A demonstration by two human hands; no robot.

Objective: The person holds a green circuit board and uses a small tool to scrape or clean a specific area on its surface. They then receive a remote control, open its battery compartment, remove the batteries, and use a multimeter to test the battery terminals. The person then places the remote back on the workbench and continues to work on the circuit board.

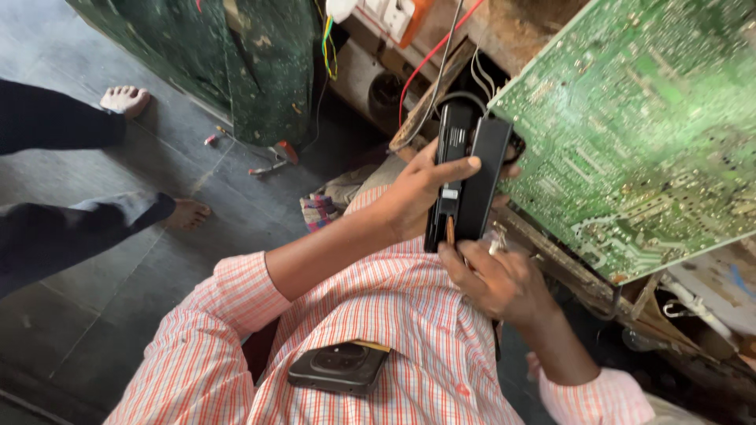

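The left hand is closed around a black box, thumb laid across its face and fingers wrapped behind, so the long, flat case stands nearly upright and tilted toward the camera, probably to bring its lower end within reach of the other hand. The right hand is just below it, fingers curled; something thin and brownish pokes up between the fingertips and the bottom edge of the box, and a pale bit shows beside it. It looks like a pinch on a small tool or a lead, but the view is too tight to be sure, so I cannot tell whether that hand grips anything.

The box sits in front of the chest, its upper end overlapping the corner of one large green circuit board, which leans solder side up against a cluttered bench.

One dark phone sticks out of the pocket of the checked shirt. Above, one red wire and a few pale ones hang from a wall fitting.

On the grey floor lie two or three small tools near a green cloth, and another person's two bare feet rest at the left.
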